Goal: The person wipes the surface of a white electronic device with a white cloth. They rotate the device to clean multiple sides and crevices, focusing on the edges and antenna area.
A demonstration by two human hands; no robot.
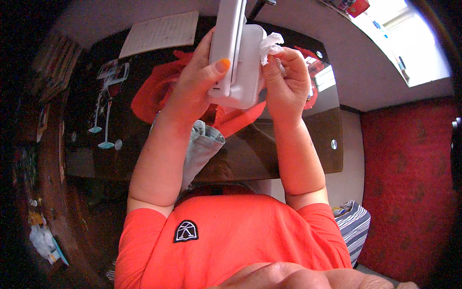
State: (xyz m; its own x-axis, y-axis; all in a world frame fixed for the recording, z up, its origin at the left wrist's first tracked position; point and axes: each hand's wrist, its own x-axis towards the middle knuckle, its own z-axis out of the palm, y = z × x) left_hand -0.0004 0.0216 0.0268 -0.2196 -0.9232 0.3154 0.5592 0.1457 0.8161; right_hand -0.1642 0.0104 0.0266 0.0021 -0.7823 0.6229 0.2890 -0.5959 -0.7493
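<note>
My left hand (202, 79) grips a white device (225, 47) with a long upright part and a padded, stitched-looking base (249, 68), held up over a dark glass table. The thumb, with an orange nail, lies across the upright part. At the right edge of the base, my right hand (287, 76) pinches a crumpled white tissue (271, 45) between thumb and fingers. Below the device, red material (238, 121) lies on the table. Beside my left forearm is a greyish cloth item (204, 144) with an open rim. What exactly the device is, I cannot tell.
The dark glass table (306, 144) spans the space before me. A sheet with rows of marks (158, 34) lies at its far left. Two thin stands with pale bases (106, 145) appear at left. A striped bag (352, 231) is at lower right, near a red patterned surface (408, 173).
</note>
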